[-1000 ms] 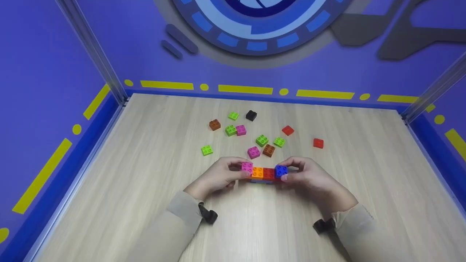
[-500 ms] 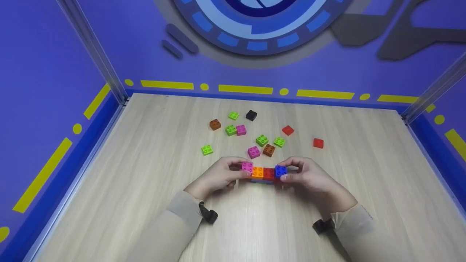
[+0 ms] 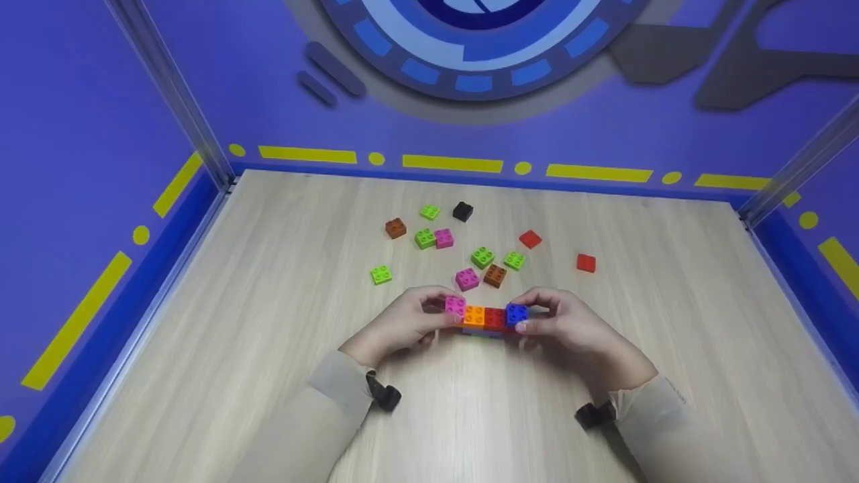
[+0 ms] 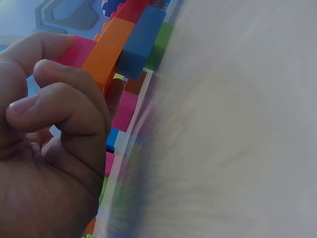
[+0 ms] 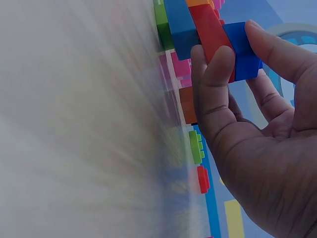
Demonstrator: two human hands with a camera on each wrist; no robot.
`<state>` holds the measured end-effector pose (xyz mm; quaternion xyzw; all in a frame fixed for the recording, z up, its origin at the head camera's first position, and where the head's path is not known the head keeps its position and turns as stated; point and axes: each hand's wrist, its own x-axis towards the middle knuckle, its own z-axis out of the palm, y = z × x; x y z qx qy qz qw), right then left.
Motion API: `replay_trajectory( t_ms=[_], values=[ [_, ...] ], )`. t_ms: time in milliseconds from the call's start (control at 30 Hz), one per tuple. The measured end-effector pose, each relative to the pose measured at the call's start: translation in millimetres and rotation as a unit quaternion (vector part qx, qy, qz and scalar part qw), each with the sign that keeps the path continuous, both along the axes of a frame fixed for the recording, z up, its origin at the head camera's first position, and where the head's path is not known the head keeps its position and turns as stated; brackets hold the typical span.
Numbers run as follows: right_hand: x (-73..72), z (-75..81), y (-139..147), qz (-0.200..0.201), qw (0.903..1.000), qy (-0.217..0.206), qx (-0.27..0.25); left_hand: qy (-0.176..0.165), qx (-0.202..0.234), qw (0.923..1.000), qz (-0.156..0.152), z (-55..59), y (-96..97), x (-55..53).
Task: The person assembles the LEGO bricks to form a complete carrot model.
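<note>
Between the two hands stands a stacked block build. Its lower part is a green brick (image 4: 159, 47) with a longer blue brick (image 4: 142, 42) on it. Above them an orange brick (image 3: 474, 316) and a red brick (image 3: 494, 318) lie end to end, jutting out past the blue one on both sides. A pink brick (image 3: 456, 306) sits on top at the left end, pinched by my left hand (image 3: 417, 318). At the right end my right hand (image 3: 567, 325) pinches a small dark-blue brick (image 3: 517, 314) between thumb and fingers.
Beyond the build lie several loose bricks: a pink one (image 3: 467, 279), a brown one (image 3: 495, 276), a black one (image 3: 463, 212), light-green ones such as this brick (image 3: 381, 274), and red pieces like this one (image 3: 586, 263). Blue panels (image 3: 470, 134) wall in the wooden table (image 3: 282, 268).
</note>
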<state>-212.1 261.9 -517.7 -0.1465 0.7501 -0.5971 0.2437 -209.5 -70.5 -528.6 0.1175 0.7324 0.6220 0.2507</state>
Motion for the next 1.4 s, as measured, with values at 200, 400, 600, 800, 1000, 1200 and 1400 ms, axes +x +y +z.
replay_trajectory(
  t_ms=[200, 400, 600, 800, 1000, 1200, 1400],
  values=[
    [0.3, -0.1, 0, -0.001, 1.0000, -0.006, 0.005, 0.007, -0.007, 0.9999, 0.002, 0.9, -0.5, 0.7],
    [0.7, 1.4, -1, 0.002, 0.9999, -0.009, 0.008, 0.025, -0.004, 0.9989, 0.039, 6.7, -0.5, -6.0],
    [0.2, 2.9, 1, 0.000, 0.9998, -0.006, 0.018, 0.053, -0.011, 0.9942, 0.093, 10.9, 4.5, -20.8],
    [1.8, 1.9, 1, -0.007, 0.9998, -0.006, 0.018, 0.076, -0.022, 0.9901, 0.116, 10.5, 15.3, -34.7],
    [-0.3, -0.6, -2, -0.002, 0.9999, -0.002, 0.014, 0.104, -0.074, 0.9849, 0.117, 7.9, 24.5, -45.8],
    [-1.1, -1.0, -2, -0.003, 0.9999, -0.002, 0.014, 0.109, -0.131, 0.9803, 0.100, 4.0, 32.0, -53.9],
    [-0.5, -0.7, -1, -0.006, 0.9999, -0.006, 0.006, 0.094, -0.149, 0.9798, 0.094, 2.6, 38.5, -59.4]
  ],
)
